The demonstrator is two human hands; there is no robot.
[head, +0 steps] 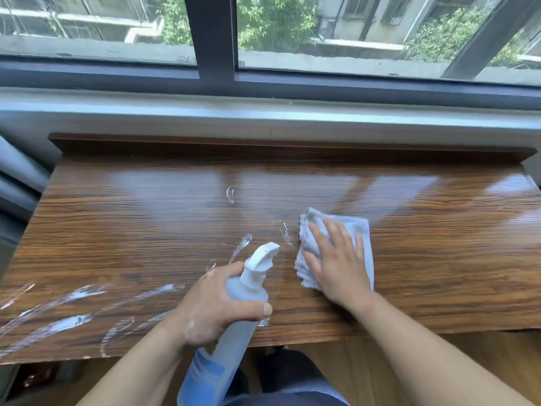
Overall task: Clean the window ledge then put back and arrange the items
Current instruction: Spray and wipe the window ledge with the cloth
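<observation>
Nearest us, our left hand (pixel 216 306) curls round the spray bottle (pixel 231 344), its nozzle out over the wooden ledge (pixel 439 273). Just right of the bottle and a little beyond, our right hand (pixel 336 265) presses spread fingers flat on the grey cloth (pixel 354 227). Left of the bottle, foam streaks (pixel 73 297) lie unwiped and may dry to marks. A stray squeeze could soak our right hand.
</observation>
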